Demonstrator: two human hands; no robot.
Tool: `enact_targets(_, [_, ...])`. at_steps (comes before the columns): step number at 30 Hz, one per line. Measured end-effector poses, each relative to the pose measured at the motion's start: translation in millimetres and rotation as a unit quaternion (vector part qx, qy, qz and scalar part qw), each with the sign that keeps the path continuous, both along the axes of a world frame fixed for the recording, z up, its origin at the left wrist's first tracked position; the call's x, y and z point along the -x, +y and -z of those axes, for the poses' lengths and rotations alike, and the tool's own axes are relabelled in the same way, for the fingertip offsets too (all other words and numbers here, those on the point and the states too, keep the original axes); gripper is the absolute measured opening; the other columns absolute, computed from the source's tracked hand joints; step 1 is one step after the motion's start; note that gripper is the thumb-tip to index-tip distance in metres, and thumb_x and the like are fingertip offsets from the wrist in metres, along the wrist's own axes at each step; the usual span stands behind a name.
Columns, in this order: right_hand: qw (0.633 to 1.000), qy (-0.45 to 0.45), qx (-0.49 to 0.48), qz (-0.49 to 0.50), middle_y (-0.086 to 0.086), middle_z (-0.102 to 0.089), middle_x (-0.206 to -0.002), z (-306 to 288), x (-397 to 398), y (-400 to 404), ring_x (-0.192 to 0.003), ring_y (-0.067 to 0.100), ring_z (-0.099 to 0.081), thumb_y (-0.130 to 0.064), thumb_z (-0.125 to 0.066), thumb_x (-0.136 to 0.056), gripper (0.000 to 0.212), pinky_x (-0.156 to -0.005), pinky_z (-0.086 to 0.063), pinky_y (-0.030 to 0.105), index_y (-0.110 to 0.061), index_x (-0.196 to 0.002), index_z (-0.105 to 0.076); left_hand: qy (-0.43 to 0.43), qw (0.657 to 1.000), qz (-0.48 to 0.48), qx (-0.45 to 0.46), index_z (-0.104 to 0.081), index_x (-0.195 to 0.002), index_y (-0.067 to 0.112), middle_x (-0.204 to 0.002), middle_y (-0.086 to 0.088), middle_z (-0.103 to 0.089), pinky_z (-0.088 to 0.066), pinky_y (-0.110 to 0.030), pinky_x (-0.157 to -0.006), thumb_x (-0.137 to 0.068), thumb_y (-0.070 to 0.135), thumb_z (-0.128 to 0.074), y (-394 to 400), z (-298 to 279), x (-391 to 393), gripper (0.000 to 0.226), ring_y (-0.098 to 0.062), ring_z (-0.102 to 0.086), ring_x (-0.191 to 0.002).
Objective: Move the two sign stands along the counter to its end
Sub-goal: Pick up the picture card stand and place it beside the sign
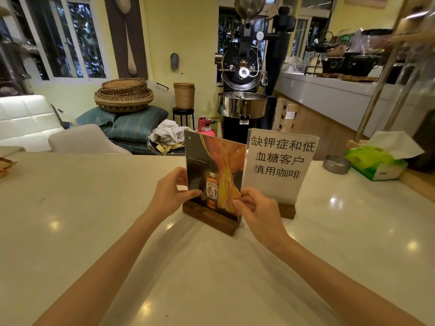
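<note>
Two sign stands stand side by side on the pale counter (98, 222). The nearer one is a whisky advert sign stand (215, 170) in clear acrylic on a dark wooden base. My left hand (170, 192) grips its lower left edge and my right hand (255, 208) pinches its lower right edge. Just behind and to the right stands the white sign stand with black Chinese characters (280, 165), on its own wooden base, touched by neither hand.
A round metal ashtray (336, 164) and a green tissue box (376, 163) sit at the counter's right. A woven object (6, 165) lies at the left edge. Beyond the counter are a coffee roaster (243, 74), chairs and stacked baskets (123, 94).
</note>
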State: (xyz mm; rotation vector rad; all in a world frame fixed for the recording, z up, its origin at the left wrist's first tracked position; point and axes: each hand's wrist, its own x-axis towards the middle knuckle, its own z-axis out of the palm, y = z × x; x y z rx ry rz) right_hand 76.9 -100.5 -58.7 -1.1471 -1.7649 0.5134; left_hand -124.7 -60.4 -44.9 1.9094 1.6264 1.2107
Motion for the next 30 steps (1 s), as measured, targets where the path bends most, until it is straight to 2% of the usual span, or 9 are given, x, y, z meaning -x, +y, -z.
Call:
enact_targets(4, [1.000,-0.004,0.017,-0.005,-0.007,-0.059,-0.090,-3.4,-1.4,-1.1,-0.076,-0.008,-0.056,-0.011,-0.057,-0.087,0.018,-0.065,-0.045,-0.002,-0.005,-0.104,-0.059,-0.006,1.000,0.006,0.010,-0.052,-0.112,0.009,-0.107,-0.007,-0.062,-0.046,-0.025,-0.077,-0.070,0.016,-0.077,-1.6,0.2,0.0,0.049,-0.017,-0.056,-0.092])
enact_targets(7, [0.997,-0.049,0.049,-0.029,-0.006,-0.059,-0.102,-4.3,-12.2,-2.3,-0.093,0.004,-0.059,-0.013,-0.056,-0.088,0.031,-0.081,-0.048,0.010,-0.009,-0.119,-0.056,-0.021,0.999,0.016,0.030,-0.043,-0.119,0.014,-0.104,0.000,-0.056,-0.049,-0.020,-0.070,-0.066,0.020,-0.080,-4.2,1.9,-1.8,0.065,-0.017,-0.055,-0.094])
enact_targets(9, [0.999,-0.034,0.024,0.024,-0.004,-0.061,-0.103,-3.4,-27.7,-3.2,-0.092,0.008,-0.060,-0.012,-0.059,-0.086,0.032,-0.083,-0.050,0.014,-0.010,-0.118,-0.057,-0.029,0.999,0.021,0.038,-0.037,-0.127,0.015,-0.109,-0.003,-0.055,-0.052,-0.024,-0.073,-0.064,0.019,-0.082,-5.9,4.2,-5.5,0.077,-0.018,-0.055,-0.097])
enact_targets(12, [0.981,0.083,-0.009,0.174,0.004,-0.060,-0.100,-5.3,-56.8,-2.8,-0.083,0.015,-0.060,-0.009,-0.063,-0.083,0.026,-0.069,-0.048,0.012,-0.010,-0.108,-0.055,-0.031,0.998,0.021,0.042,-0.027,-0.134,0.017,-0.125,-0.010,-0.054,-0.052,-0.037,-0.085,-0.064,0.019,-0.081,-8.9,8.2,-11.0,0.088,-0.023,-0.055,-0.105])
enact_targets(15, [0.957,0.138,0.050,0.251,0.009,-0.057,-0.117,-8.0,-79.1,8.1,-0.098,0.021,-0.056,-0.012,-0.067,-0.080,0.044,-0.076,-0.047,0.023,-0.013,-0.119,-0.046,-0.028,0.999,0.018,0.034,-0.022,-0.137,0.020,-0.130,-0.013,-0.052,-0.051,-0.046,-0.094,-0.063,0.020,-0.082,-10.9,13.6,-13.9,0.095,-0.027,-0.054,-0.114])
enact_targets(18, [0.956,0.128,0.163,0.207,0.007,-0.053,-0.130,-10.9,-86.2,20.1,-0.115,0.024,-0.052,-0.013,-0.065,-0.082,0.052,-0.088,-0.043,0.031,-0.011,-0.128,-0.042,-0.016,0.999,0.001,0.028,-0.018,-0.139,0.024,-0.134,-0.014,-0.050,-0.049,-0.052,-0.096,-0.062,0.024,-0.083,-11.0,17.8,-14.9,0.101,-0.030,-0.052,-0.119])
enact_targets(21, [0.952,0.129,0.244,0.128,0.006,-0.057,-0.124,-15.9,-85.9,26.7,-0.106,0.021,-0.052,-0.008,-0.060,-0.085,0.046,-0.087,-0.040,0.029,-0.006,-0.129,-0.047,-0.003,1.000,-0.001,0.015,-0.014,-0.141,0.025,-0.138,-0.011,-0.047,-0.047,-0.052,-0.098,-0.062,0.027,-0.082,-13.3,20.5,-16.1,0.105,-0.028,-0.050,-0.122])
enact_targets(24, [0.958,0.097,0.240,0.121,0.012,-0.058,-0.126,-17.4,-90.1,31.9,-0.100,0.019,-0.052,-0.005,-0.060,-0.084,0.043,-0.088,-0.041,0.029,-0.004,-0.127,-0.051,-0.001,1.000,0.006,0.003,-0.013,-0.142,0.023,-0.140,-0.010,-0.045,-0.046,-0.050,-0.100,-0.062,0.026,-0.082,-13.5,22.2,-17.1,0.105,-0.027,-0.048,-0.124])
enact_targets(30, [0.967,0.061,0.216,0.117,0.012,-0.058,-0.129,-18.4,-101.1,30.1,-0.111,0.026,-0.056,-0.001,-0.062,-0.081,0.051,-0.091,-0.044,0.035,-0.010,-0.130,-0.049,0.006,1.000,0.014,0.001,-0.015,-0.141,0.026,-0.138,-0.010,-0.046,-0.048,-0.052,-0.098,-0.060,0.026,-0.083,-5.4,21.7,-15.9,0.106,-0.027,-0.049,-0.122])
